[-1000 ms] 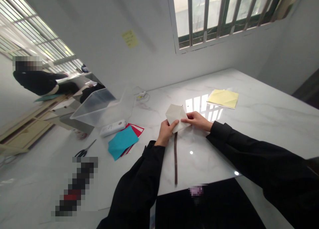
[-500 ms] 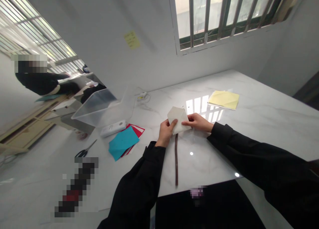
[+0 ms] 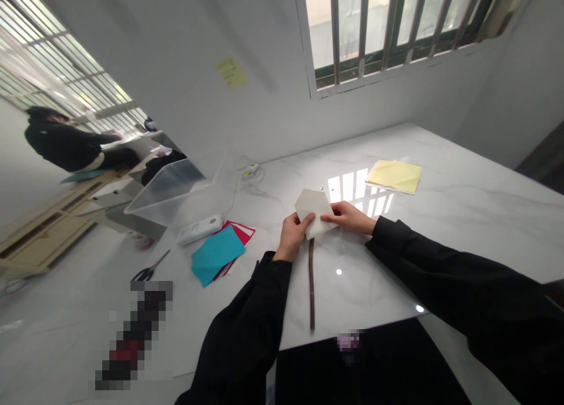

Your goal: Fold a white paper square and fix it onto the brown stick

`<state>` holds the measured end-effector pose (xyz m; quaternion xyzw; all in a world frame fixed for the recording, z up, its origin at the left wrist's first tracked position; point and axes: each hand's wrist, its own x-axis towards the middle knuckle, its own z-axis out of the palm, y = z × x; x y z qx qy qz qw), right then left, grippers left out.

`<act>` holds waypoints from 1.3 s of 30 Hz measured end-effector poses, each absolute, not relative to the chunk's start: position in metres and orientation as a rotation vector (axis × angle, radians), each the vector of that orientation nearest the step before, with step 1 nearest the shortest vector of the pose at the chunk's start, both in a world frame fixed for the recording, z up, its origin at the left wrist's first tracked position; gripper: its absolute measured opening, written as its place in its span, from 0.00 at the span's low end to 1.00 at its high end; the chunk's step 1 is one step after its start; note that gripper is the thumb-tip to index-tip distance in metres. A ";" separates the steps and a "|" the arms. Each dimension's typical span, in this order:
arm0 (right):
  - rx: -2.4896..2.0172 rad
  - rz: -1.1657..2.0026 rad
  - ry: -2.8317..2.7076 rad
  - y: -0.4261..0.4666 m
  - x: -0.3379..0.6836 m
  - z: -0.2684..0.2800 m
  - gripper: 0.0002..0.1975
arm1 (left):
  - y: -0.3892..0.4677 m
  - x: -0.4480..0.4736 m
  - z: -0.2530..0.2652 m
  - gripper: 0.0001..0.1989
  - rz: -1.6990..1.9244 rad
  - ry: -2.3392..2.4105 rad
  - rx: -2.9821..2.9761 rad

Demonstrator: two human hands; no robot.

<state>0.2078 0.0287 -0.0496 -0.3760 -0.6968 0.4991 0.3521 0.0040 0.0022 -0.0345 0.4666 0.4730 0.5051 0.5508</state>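
White paper [image 3: 315, 202] at the centre of the frame, lifted in front of the marbled tabletop [image 3: 365, 293]; I have it between both hands. Left hand [image 3: 291, 237]: grip closed on the paper's lower left, thumb flat on the near face, fingers partly hidden behind it. Right hand [image 3: 352, 218]: grip pinching the right edge between thumb and fingers.

Progress, my judgement: some folding looks done, since the outline is many-sided, not a plain sheet. Left: the piece is not yet set down or released. Whether more creases are due I cannot tell; the far side is out of sight. In the left half of the frame, blue paper [image 3: 218, 253] overlaps red paper [image 3: 240, 233]; yellow paper [image 3: 393, 177] lies right of centre towards the top. All three are out of hand.

Orientation: the paper has a blunt edge towards the top of the frame and a corner towards the bottom. Nearly as broad as tall here; I note no clear long axis, perhaps a slight lean from upper left to lower right. Brown stick [image 3: 311, 287] below: long axis almost vertical in the frame, upper end running up to the paper's lower corner. Contact there: cannot tell.
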 end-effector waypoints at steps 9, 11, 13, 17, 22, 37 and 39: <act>-1.016 1.286 -1.848 0.027 0.208 -0.049 0.25 | 0.003 0.003 -0.038 0.27 1.183 1.150 1.128; -1.008 1.285 -1.855 0.027 0.209 -0.047 0.25 | 0.002 0.002 -0.037 0.27 1.175 1.151 1.119; -1.004 1.282 -1.855 0.026 0.209 -0.046 0.25 | 0.002 0.002 -0.037 0.27 1.169 1.142 1.110; -1.012 1.290 -1.848 0.025 0.209 -0.044 0.25 | 0.002 0.003 -0.036 0.27 1.167 1.132 1.114; -1.044 1.291 -1.832 0.025 0.208 -0.045 0.24 | 0.002 0.003 -0.036 0.26 1.153 1.138 1.117; -1.017 1.250 -1.864 0.028 0.207 -0.050 0.24 | 0.002 0.002 -0.035 0.28 1.140 1.146 1.125; -1.022 1.248 -1.856 0.026 0.207 -0.048 0.24 | 0.002 0.002 -0.035 0.27 1.126 1.147 1.128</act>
